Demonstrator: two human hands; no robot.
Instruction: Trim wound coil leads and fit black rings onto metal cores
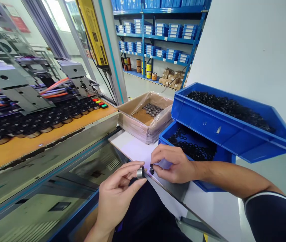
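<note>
My left hand [117, 191] pinches a small silver metal cylinder [140, 172] between thumb and fingers, just off the edge of a white table [132, 148]. My right hand [173, 164] is closed in a pinch on a small black ring [152, 169], held right beside the cylinder's end. Both hands meet in front of a lower blue bin [200, 186] filled with black rings [193, 146].
An upper blue bin [208, 124] of black parts rests tilted on the lower one. A cardboard box [137, 126] with a plastic liner holds metal parts. At left, a machine with an orange bed [32, 143] carries rows of black parts. Blue shelving [158, 40] stands behind.
</note>
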